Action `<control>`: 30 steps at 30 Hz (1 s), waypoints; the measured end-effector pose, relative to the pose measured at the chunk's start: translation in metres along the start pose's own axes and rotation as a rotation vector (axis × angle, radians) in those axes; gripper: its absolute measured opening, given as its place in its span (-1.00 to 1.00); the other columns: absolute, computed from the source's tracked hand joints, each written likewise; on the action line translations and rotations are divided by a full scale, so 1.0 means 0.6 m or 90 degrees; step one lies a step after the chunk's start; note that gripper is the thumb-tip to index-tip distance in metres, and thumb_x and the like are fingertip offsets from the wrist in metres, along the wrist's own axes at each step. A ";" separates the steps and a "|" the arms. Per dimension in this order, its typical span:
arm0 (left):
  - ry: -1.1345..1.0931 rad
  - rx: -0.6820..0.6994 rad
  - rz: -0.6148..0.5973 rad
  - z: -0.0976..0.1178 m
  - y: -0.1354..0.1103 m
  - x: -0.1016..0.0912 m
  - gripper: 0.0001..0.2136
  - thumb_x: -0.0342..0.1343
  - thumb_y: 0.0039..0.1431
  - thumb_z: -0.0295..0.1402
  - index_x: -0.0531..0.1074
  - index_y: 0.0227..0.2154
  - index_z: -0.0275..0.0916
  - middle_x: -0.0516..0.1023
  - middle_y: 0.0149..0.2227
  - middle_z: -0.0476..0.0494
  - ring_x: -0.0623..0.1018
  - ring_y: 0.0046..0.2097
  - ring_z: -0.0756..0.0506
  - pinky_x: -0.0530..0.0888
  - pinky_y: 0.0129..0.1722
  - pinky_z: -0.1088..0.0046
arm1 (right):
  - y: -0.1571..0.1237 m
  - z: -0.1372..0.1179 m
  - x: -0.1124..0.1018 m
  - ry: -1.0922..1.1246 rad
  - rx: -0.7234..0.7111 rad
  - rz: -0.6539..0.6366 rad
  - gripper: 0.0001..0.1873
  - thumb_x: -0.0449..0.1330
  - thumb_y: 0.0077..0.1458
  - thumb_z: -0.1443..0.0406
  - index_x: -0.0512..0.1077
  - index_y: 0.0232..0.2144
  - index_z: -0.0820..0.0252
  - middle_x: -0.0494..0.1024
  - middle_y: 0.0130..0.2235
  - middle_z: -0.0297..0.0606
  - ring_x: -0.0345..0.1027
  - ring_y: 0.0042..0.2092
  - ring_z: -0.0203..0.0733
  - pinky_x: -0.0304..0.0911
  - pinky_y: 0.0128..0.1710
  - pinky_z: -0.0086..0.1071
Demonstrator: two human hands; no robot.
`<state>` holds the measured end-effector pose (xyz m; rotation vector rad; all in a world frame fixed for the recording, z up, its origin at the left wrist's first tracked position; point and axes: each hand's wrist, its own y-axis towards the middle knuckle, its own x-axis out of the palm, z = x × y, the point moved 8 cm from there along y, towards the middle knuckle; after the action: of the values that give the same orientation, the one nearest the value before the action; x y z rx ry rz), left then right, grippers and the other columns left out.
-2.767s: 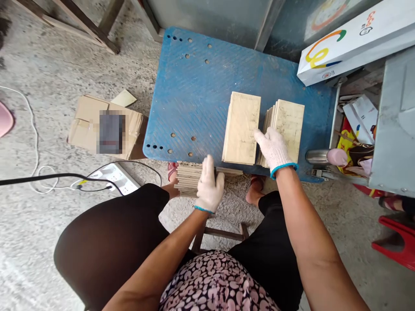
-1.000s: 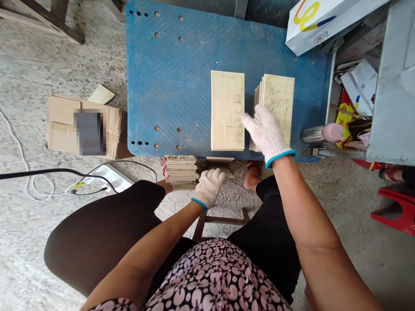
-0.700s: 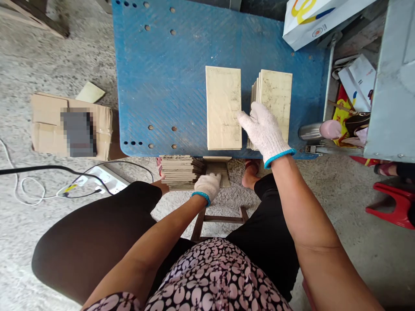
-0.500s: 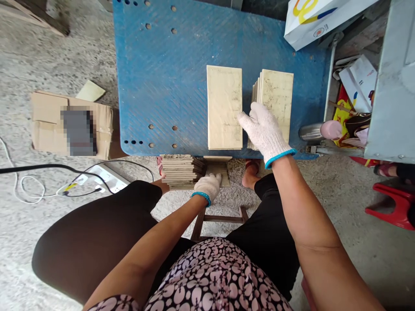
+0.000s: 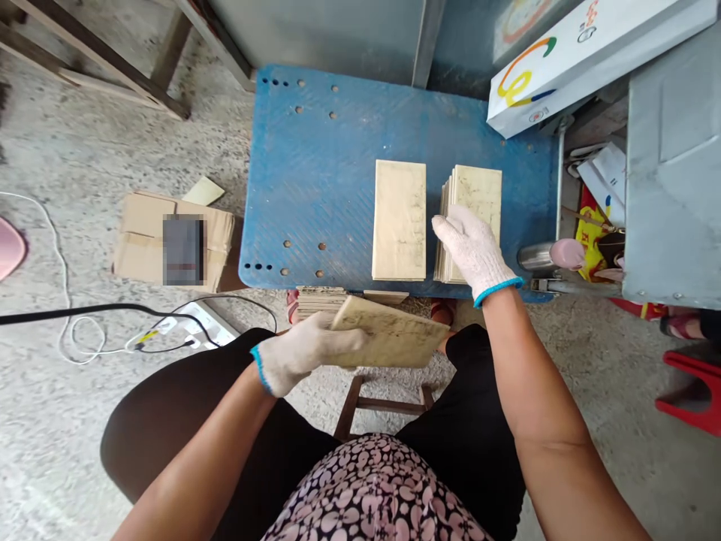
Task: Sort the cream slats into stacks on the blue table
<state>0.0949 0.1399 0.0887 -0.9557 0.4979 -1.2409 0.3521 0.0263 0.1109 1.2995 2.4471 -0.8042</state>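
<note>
My left hand [image 5: 307, 347], in a white knit glove with a blue cuff, grips one end of a pale rectangular board [image 5: 397, 336]. Dark smudges mark the board, which is tilted above my lap at the table's front edge. My right hand [image 5: 470, 244], gloved the same way, rests on a stack of similar boards [image 5: 485, 188], thumb at its left edge and fingers loosely extended. Left of it on the table lies another pile of boards [image 5: 399, 218]. Below the table edge, more boards [image 5: 320, 298] are stacked between my legs, partly hidden by the held one.
The blue table [image 5: 315, 180] has holes near its left corners. A white paper bag [image 5: 523, 98] and a steel flask [image 5: 535, 257] are at its right. On the left floor are a cardboard box [image 5: 140, 248] and a power strip [image 5: 206, 323]. A red stool [image 5: 692, 391] stands right.
My left hand has risen from beside the lower stack with a board in its grip. My right hand stays at the right stack. The view has shifted, showing more beyond the table.
</note>
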 end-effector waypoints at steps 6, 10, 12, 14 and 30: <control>-0.153 0.049 0.046 0.020 -0.019 -0.053 -0.45 0.33 -0.17 -0.13 0.54 -0.05 -0.24 0.64 -0.22 -0.30 0.61 -0.19 -0.30 0.59 -0.34 0.32 | -0.022 -0.016 0.026 -0.018 -0.035 -0.154 -0.49 0.17 0.15 0.03 0.42 0.05 0.20 0.51 0.05 -0.07 0.43 0.03 -0.06 0.33 0.04 -0.11; -0.176 0.011 -0.010 0.035 0.007 -0.062 -0.41 0.28 -0.10 -0.10 0.49 0.01 -0.28 0.64 -0.26 -0.35 0.61 -0.22 -0.35 0.60 -0.34 0.17 | -0.050 -0.050 0.067 -0.137 -0.144 -0.328 -0.64 0.06 0.22 0.07 0.53 -0.19 0.17 0.60 -0.15 -0.18 0.45 -0.10 -0.09 0.31 -0.08 -0.21; -0.174 -0.002 -0.044 0.051 0.025 -0.064 -0.41 0.27 -0.09 -0.11 0.47 0.02 -0.31 0.64 -0.25 -0.38 0.62 -0.22 -0.37 0.60 -0.32 0.11 | -0.058 -0.052 0.081 -0.176 -0.151 -0.393 -0.61 0.03 0.23 0.07 0.52 -0.33 0.20 0.60 -0.27 -0.20 0.44 -0.20 -0.10 0.27 -0.19 -0.27; -0.144 -0.006 -0.049 0.072 0.047 -0.074 -0.43 0.27 -0.10 -0.10 0.49 -0.02 -0.33 0.64 -0.27 -0.38 0.62 -0.23 -0.37 0.60 -0.33 0.12 | -0.059 -0.045 0.087 -0.176 -0.127 -0.423 -0.61 0.03 0.21 0.08 0.48 -0.43 0.22 0.57 -0.36 -0.24 0.40 -0.29 -0.13 0.22 -0.29 -0.33; 0.030 0.241 0.204 0.156 0.169 -0.036 -0.35 0.14 0.09 -0.22 0.24 0.27 -0.20 0.38 0.23 -0.12 0.42 0.20 -0.14 0.32 0.22 0.36 | 0.069 0.077 0.041 0.006 0.134 0.139 -0.44 0.03 0.04 -0.20 0.36 -0.54 0.15 0.39 -0.58 -0.25 0.33 -0.44 -0.16 0.19 -0.51 -0.39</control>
<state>0.2181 0.1943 0.0516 -0.5038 0.4146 -1.0198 0.3706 0.0351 0.0475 1.6140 2.2226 -1.0182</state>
